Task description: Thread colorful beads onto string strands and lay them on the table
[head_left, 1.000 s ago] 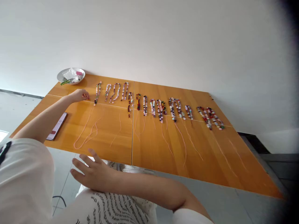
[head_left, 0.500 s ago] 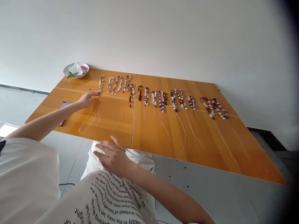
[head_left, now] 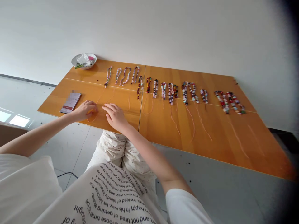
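Observation:
My left hand (head_left: pixel 86 110) rests low over the left part of the table, palm down, its fingers loosely bent and apart. A thin orange thread (head_left: pixel 93 119) passes by its fingertips and loops near the table's front edge. Just to the right, my right hand (head_left: pixel 115 116) lies with fingers stretched toward the left one, holding nothing that I can see. Beyond both hands lies the leftmost bead strand (head_left: pixel 108 77), folded double, with thread trailing from its near end. A phone (head_left: pixel 70 102) with a lit screen lies left of my left hand.
Several more folded strands of mixed beads (head_left: pixel 188 92) lie in a row across the wooden table (head_left: pixel 163 130), orange threads trailing toward me. A white bowl (head_left: pixel 84 66) with a plastic bag and a green-handled tool stands at the back left corner. A wall rises behind.
My left hand has drawn back from the leftmost strand toward the front edge. My right hand has risen from my lap onto the table beside it. The view has shifted slightly.

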Motion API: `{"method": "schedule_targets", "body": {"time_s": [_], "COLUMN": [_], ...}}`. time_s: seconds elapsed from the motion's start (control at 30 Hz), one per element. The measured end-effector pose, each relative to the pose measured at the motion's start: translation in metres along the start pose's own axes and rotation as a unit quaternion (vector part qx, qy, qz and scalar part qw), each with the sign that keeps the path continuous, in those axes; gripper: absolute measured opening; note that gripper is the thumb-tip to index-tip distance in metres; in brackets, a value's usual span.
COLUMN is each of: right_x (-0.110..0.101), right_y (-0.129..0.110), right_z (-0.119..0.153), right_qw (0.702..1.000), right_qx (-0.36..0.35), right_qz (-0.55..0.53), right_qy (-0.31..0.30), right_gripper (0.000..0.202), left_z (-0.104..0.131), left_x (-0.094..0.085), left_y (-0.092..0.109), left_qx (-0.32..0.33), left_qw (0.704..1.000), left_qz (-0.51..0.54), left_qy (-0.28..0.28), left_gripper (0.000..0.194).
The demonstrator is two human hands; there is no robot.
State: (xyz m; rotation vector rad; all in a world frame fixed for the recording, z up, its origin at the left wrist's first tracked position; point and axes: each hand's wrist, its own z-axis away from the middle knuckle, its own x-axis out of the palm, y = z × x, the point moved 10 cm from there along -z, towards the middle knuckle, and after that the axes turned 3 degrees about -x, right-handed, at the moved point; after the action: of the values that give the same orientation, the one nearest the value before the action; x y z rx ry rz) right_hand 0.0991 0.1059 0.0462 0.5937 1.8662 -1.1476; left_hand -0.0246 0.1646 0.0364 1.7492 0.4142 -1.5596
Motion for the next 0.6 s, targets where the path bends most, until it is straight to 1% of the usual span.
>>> {"method": "schedule_targets", "body": {"time_s": [0.13, 0.23, 0.3, 0.4, 0.5, 0.6], "right_x": [0.013, 0.021, 0.024, 0.024, 0.019, 0.014], "right_y": [0.006, 0.009, 0.011, 0.014, 0.020, 0.029], "right_z": [-0.006, -0.001, 0.005, 0.013, 0.017, 0.020], "right_qw": [0.999, 0.997, 0.996, 0.996, 0.996, 0.997], "right_qx": [0.000, 0.012, 0.017, 0.015, 0.023, 0.043], "right_qz": [0.013, 0.027, 0.035, 0.043, 0.045, 0.045], "right_qy": [-0.051, -0.073, -0.080, -0.081, -0.069, -0.046], "right_gripper": [0.050, 0.052, 0.055, 0.057, 0.058, 0.057], "left_z": [0.021, 0.027, 0.028, 0.031, 0.040, 0.051], "left_x": [-0.002, -0.002, -0.001, 0.001, 0.001, -0.004], "left_y": [0.015, 0.016, 0.014, 0.013, 0.014, 0.013], "left_qx": [0.039, 0.053, 0.057, 0.058, 0.052, 0.038], "left_qw": [0.998, 0.997, 0.996, 0.994, 0.994, 0.996], "left_qz": [0.014, 0.022, 0.025, 0.024, 0.018, -0.006], "left_qy": [-0.037, -0.057, -0.070, -0.085, -0.094, -0.082], "left_gripper": [0.020, 0.025, 0.024, 0.024, 0.024, 0.025]}}
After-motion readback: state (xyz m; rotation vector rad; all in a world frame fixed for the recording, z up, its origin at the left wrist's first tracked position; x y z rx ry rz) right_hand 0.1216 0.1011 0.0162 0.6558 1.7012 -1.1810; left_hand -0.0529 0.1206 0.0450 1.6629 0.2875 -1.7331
